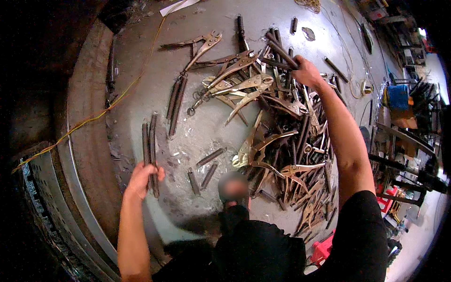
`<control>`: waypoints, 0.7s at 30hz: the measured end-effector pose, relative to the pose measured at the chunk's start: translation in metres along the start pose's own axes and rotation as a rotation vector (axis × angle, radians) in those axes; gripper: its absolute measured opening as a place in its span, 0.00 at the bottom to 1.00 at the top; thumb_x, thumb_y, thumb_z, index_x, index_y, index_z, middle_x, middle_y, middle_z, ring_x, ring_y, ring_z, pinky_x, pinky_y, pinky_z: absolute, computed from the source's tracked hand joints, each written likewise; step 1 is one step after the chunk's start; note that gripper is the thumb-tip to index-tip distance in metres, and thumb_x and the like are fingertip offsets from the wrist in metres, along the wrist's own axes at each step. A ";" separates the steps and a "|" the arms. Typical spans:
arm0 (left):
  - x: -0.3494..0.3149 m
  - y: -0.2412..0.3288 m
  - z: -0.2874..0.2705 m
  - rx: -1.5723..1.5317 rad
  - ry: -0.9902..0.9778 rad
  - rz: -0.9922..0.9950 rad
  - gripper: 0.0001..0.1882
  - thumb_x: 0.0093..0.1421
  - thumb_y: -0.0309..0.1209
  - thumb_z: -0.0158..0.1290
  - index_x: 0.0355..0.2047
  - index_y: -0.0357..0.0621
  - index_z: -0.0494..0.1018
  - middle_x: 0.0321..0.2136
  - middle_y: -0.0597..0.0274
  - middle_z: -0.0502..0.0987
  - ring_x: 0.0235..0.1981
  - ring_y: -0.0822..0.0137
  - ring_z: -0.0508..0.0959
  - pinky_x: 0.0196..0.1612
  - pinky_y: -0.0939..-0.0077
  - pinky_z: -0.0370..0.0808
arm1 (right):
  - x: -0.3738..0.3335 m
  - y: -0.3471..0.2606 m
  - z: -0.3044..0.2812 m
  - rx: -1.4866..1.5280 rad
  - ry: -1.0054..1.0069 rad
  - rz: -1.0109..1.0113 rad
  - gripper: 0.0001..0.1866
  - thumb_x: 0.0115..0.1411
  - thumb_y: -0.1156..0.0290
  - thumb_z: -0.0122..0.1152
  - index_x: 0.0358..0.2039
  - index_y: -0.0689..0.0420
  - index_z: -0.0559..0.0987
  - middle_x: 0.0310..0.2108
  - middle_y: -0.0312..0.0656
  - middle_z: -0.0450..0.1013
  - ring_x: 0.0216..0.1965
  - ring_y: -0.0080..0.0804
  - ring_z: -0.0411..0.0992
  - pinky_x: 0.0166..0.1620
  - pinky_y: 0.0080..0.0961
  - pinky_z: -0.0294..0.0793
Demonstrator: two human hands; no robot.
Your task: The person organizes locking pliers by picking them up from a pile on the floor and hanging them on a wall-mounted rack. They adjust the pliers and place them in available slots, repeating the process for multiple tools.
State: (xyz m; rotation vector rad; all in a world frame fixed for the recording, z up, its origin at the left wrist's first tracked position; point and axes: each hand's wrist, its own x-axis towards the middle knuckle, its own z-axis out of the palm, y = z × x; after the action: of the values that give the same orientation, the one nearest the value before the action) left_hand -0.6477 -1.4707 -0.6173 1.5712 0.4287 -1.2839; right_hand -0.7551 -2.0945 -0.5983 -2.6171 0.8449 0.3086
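On the left, my left hand (140, 182) is closed around long dark coil springs (152, 136), held roughly upright just above the floor. My right hand (307, 73) reaches to the far side of a heap and grips a thick dark coil spring (280, 48). Locking pliers (251, 84) lie across the heap with wrenches (307, 149) and more springs among them. Between my hands, a pair of long springs (176, 105) lies on the floor. Nearer to me are several short springs (211, 157). Another pair of locking pliers (206, 46) rests at the heap's far left.
A yellow cable (96, 117) runs over the floor and the metal ledge (84, 188) at left. One loose spring (336, 69) lies right of the heap. A red plastic stool (322, 249) stands at lower right, a blue box (398, 97) farther off among shelves.
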 end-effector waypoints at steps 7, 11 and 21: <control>-0.049 -0.050 0.018 -0.294 0.021 0.007 0.12 0.54 0.24 0.51 0.41 0.38 0.70 0.27 0.59 0.74 0.26 0.64 0.75 0.31 0.69 0.74 | 0.052 0.016 0.024 0.245 0.086 0.360 0.28 0.52 0.52 0.65 0.47 0.61 0.81 0.41 0.56 0.80 0.45 0.50 0.79 0.51 0.37 0.75; -0.059 -0.067 0.029 -0.356 0.063 0.015 0.11 0.55 0.23 0.53 0.40 0.38 0.70 0.27 0.57 0.75 0.26 0.63 0.75 0.32 0.67 0.75 | 0.079 0.009 0.044 0.232 0.151 0.474 0.32 0.52 0.47 0.66 0.46 0.63 0.82 0.44 0.57 0.80 0.49 0.51 0.79 0.52 0.38 0.76; -0.059 -0.069 0.060 -0.304 0.055 0.043 0.12 0.55 0.23 0.55 0.40 0.39 0.69 0.28 0.58 0.76 0.27 0.64 0.76 0.33 0.69 0.75 | 0.114 -0.005 0.024 -0.049 -0.106 0.324 0.26 0.42 0.54 0.75 0.37 0.62 0.84 0.31 0.47 0.80 0.31 0.40 0.80 0.38 0.32 0.79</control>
State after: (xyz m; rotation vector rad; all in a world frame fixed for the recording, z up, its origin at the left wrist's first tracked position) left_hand -0.7541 -1.4751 -0.5937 1.3535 0.5930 -1.0878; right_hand -0.6636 -2.1396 -0.6551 -2.4755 1.2370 0.5555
